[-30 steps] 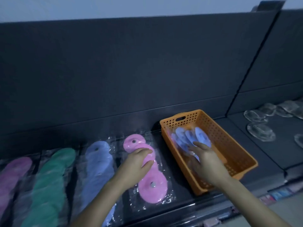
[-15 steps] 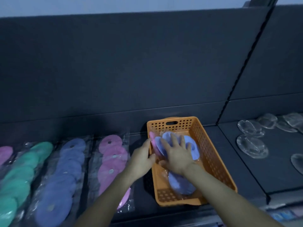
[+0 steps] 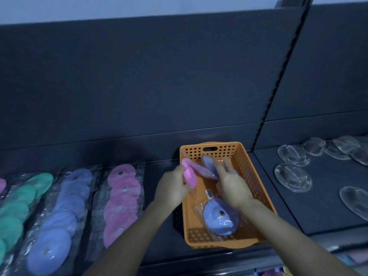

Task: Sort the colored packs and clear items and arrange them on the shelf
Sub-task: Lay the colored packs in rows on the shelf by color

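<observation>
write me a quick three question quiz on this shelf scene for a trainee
1. True or false: the left hand holds a pink pack.
2. Where do the clear items lie? A) in the orange basket B) on the shelf right of the basket C) among the coloured rows
3. Fill in: the shelf row nearest the basket is coloured ____.
Key: 1 true; 2 B; 3 pink

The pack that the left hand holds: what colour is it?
Pink. The pack in the left hand shows best in the head view.
</observation>
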`<state>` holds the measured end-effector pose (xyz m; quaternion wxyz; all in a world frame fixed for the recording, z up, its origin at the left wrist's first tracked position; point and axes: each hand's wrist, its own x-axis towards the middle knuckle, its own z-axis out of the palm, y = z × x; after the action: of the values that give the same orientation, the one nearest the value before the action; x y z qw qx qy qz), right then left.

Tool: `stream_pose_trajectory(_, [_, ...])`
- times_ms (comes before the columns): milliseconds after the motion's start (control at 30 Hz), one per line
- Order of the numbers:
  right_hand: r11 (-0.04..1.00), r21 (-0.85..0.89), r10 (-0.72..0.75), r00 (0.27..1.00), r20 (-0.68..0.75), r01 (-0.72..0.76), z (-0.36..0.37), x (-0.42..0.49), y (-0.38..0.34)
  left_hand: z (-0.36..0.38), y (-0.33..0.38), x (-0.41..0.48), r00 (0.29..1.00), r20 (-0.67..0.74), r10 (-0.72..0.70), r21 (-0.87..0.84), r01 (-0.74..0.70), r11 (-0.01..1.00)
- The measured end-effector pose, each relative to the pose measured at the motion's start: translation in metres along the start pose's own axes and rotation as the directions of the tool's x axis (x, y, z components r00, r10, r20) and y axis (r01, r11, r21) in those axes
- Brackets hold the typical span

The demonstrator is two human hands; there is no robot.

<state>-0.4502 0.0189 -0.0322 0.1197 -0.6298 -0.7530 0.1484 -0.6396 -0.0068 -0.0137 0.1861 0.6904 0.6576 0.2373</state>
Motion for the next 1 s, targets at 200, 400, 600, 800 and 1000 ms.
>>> stream_pose_trajectory(200, [1.0, 0.019, -0.008, 1.0, -0.011, 0.008, -0.022, -0.005, 0.007, 0.012, 0.019, 0.005, 0.999, -0.042, 0.022, 0.065, -0.019, 0.998])
stream_pose_trajectory(400, [0.996, 0.08, 0.031, 0.999, -0.041, -0.027, -0.035, -0.012, 0.006, 0.019, 0.026, 0.011, 1.0, 0.008, 0.028, -0.066, -0.027, 0.997])
stream_pose_trajectory(600, [0.975, 0.213, 0.091, 0.986, -0.137, -0.061, -0.036, -0.017, 0.014, 0.012, 0.027, 0.019, 0.994, -0.092, 0.055, -0.236, -0.076, 0.969])
stream_pose_trajectory(800, [0.865, 0.501, 0.18, 0.928, -0.325, 0.007, -0.047, -0.014, 0.005, -0.023, 0.039, 0.024, 0.922, -0.356, 0.149, -0.402, -0.296, 0.867])
stream_pose_trajectory(1000, [0.744, 0.665, 0.296, 0.865, -0.405, 0.057, -0.059, -0.002, -0.015, -0.06, 0.017, 0.033, 0.882, -0.456, -0.118, -0.601, -0.207, 0.772])
